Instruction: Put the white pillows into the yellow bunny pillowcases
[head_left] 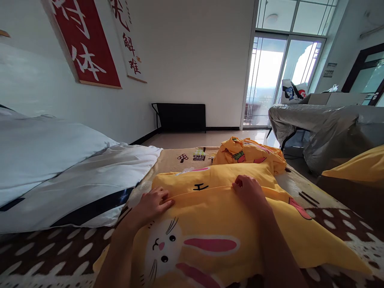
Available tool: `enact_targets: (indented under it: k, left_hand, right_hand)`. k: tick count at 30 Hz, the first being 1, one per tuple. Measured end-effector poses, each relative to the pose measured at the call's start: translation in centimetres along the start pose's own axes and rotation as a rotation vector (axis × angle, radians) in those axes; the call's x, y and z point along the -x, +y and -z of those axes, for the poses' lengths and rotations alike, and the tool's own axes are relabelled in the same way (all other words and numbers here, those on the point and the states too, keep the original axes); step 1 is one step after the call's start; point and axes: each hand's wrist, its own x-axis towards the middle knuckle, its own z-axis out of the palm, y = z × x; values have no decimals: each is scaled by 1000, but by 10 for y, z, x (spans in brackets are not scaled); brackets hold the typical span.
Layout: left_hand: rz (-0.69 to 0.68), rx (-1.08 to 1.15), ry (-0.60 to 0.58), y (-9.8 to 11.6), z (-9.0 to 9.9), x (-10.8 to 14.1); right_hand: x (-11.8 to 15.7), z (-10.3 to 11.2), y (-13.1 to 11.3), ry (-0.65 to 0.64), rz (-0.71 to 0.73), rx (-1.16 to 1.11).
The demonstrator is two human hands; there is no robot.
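Observation:
A yellow pillowcase (216,220) printed with a white rabbit lies in front of me, an edge of its cloth running across the middle. At the left end of that edge, my left hand (154,204) has its fingers curled on the cloth, thumb pointing inward. Further right along the same edge, my right hand (249,194) is closed with bent fingers on the fabric. The fingertips of both hands are partly hidden. Beyond them, more yellow cloth shows a small black printed mark. A crumpled orange-yellow cloth (249,150) with a carrot print lies behind it.
White pillows (60,160) are stacked at the left on a brown and beige patterned blanket (72,248). At the right stands a plastic-covered table (327,112) with a box and bags. Another yellow cloth (360,164) lies at the right edge. A black folded panel (181,117) leans against the wall.

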Motion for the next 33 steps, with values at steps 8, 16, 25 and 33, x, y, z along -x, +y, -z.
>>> enact_targets:
  k: [8,16,25,33]
  left_hand:
    - [23,25,-24,1,0,0]
    - [15,30,-1,0,-2,-1]
    - [5,43,13,-3,-4,-2]
    - [8,37,-9,0,-2,-1]
  right_hand:
    - [-1,-2,2,1,-1,-17]
    - [-2,-4,4,4,12,-18]
    - [-2,-4,4,2,18,-18]
    - [-1,-3,3,0,7,-23]
